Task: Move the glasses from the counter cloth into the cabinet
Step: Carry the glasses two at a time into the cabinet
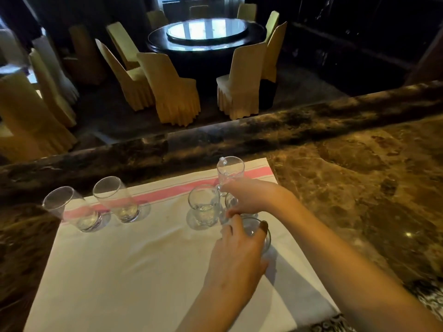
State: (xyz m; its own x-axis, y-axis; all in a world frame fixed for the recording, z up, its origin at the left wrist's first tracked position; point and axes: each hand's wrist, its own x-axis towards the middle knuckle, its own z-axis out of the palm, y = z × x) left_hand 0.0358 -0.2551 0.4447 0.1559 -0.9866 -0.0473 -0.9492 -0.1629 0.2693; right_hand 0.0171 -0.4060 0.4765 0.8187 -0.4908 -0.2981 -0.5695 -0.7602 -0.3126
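A white cloth (134, 267) with a pink stripe lies on the marble counter. Two tall clear glasses (72, 209) (117, 200) stand at its left end. A short glass mug (203, 207) stands in the middle. My right hand (251, 195) reaches across from the right, its fingers closed at the handle of a taller glass mug (230, 170) at the cloth's far right corner. Another glass (230, 202) shows partly beneath that hand. My left hand (237, 250) is wrapped around a short glass (257, 232) close in front of it. No cabinet is in view.
The brown marble counter (359, 183) extends to the right, with a raised dark ledge (215, 137) along its far side. Beyond the ledge are a round dark dining table (206, 34) and several chairs with yellow covers.
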